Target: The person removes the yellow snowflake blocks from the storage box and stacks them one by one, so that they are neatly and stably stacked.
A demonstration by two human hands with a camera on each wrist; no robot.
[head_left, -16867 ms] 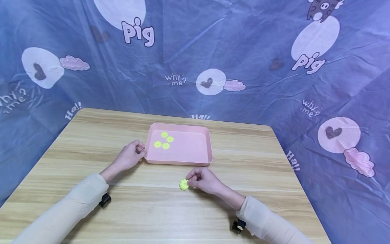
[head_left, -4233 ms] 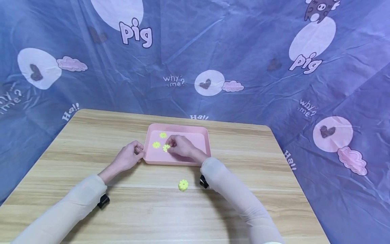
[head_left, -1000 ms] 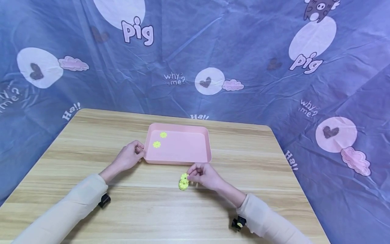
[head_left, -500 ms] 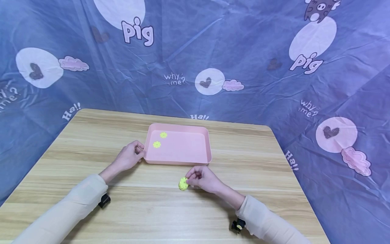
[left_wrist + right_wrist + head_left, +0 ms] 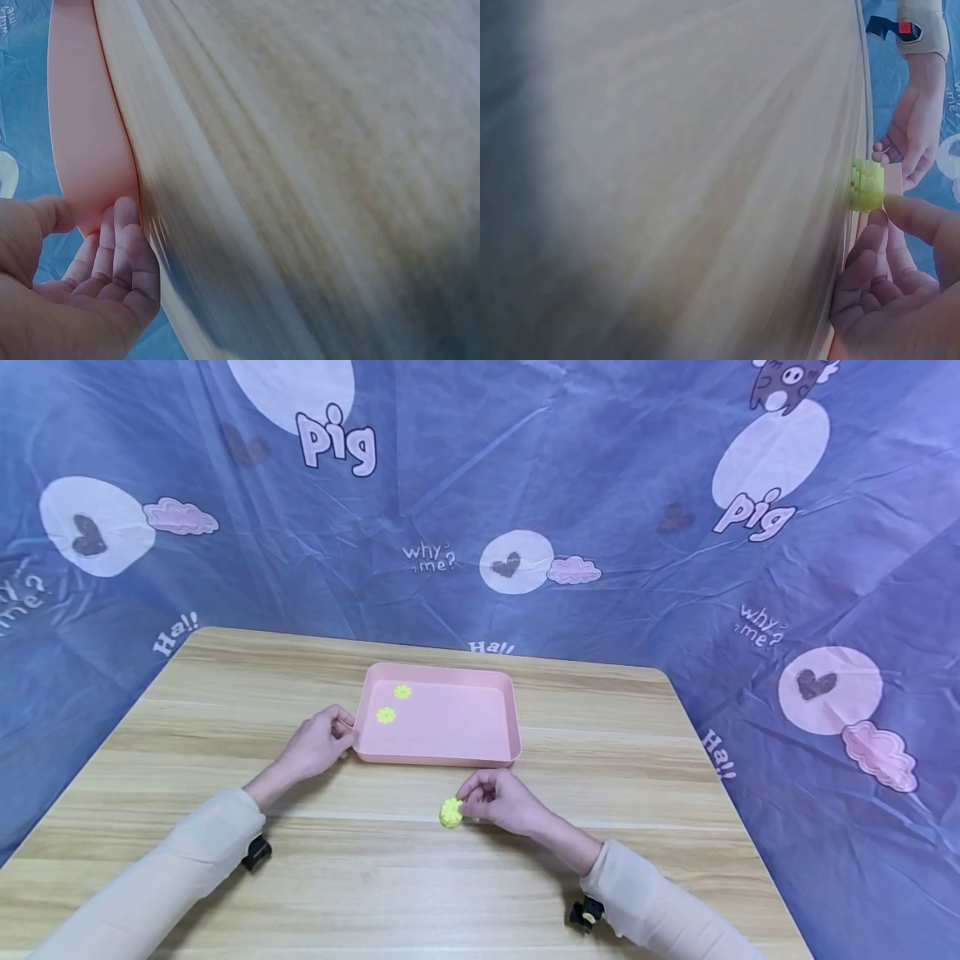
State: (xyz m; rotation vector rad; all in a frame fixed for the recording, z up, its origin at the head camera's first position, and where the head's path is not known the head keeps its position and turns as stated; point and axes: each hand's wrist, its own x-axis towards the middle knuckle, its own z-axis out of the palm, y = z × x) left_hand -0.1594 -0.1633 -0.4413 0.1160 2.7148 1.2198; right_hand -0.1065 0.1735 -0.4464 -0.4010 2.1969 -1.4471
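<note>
My left hand (image 5: pixel 318 743) holds the pink tray (image 5: pixel 438 758) at its left front corner. In the left wrist view, the thumb touches the tray's rim and the other fingers lie against its outer wall. In front of the tray, a stack of yellow-green flower-shaped discs (image 5: pixel 450 812) stands on the table. My right hand (image 5: pixel 504 802) pinches the top disc (image 5: pixel 874 178) between thumb and forefinger at the stack's right side. Inside the tray, toward its left end, one flower-shaped disc (image 5: pixel 402 692) lies behind another disc (image 5: pixel 386 716). How many are stacked is hard to tell.
The wood-grain table (image 5: pixel 337 885) reaches back to a blue printed cloth (image 5: pixel 637 610) that hangs behind it and along the sides. A small black device (image 5: pixel 257 853) sits under the left sleeve, and a second black device (image 5: pixel 587 913) under the right.
Earlier several discs lay in the tray; now two do. My right hand took a disc from it, brought it forward and lowered it onto the stack. My left hand stayed at the tray.
</note>
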